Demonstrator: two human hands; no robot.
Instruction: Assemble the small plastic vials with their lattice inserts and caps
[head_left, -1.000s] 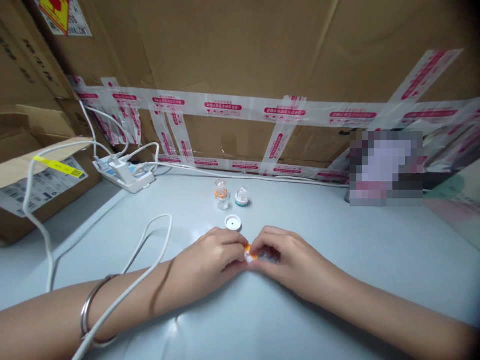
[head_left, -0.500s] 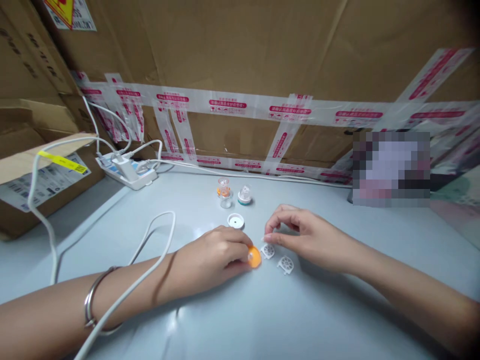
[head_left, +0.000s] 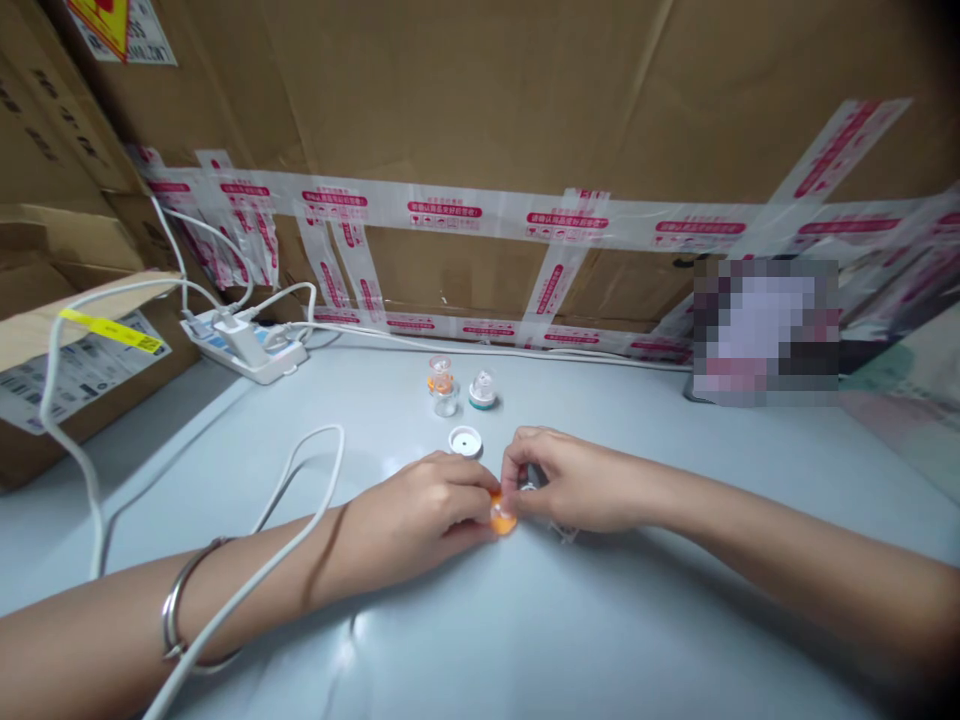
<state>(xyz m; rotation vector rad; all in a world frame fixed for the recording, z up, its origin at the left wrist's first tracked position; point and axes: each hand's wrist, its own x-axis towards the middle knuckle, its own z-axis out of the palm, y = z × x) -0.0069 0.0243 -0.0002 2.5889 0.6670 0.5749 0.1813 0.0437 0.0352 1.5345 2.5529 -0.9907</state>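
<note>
My left hand (head_left: 442, 500) is closed on an orange round plastic piece (head_left: 504, 522), holding it by its left side low over the table. A small clear part shows in the middle of the orange piece. My right hand (head_left: 555, 480) has its thumb and finger pinched together at the upper right of the orange piece. Whatever is between those fingertips is hidden. Under my right hand lie two white spoked plastic pieces, one white spoked piece (head_left: 564, 533) mostly covered. Just beyond my left hand sits a white round cap (head_left: 465, 442) with a dark dot in its centre.
Farther back stand a clear and orange plastic container (head_left: 440, 375), a clear cup (head_left: 445, 402) and a clear-topped container with green base (head_left: 483, 390). A white cable (head_left: 300, 530) crosses over my left forearm. A power strip (head_left: 281, 365) and cardboard box (head_left: 90, 370) are left; taped cardboard (head_left: 480, 270) rises behind.
My right hand has moved left and slightly down, from above the white spoked pieces to the orange piece, now covering most of them. My left hand keeps its hold. The view shifted slightly.
</note>
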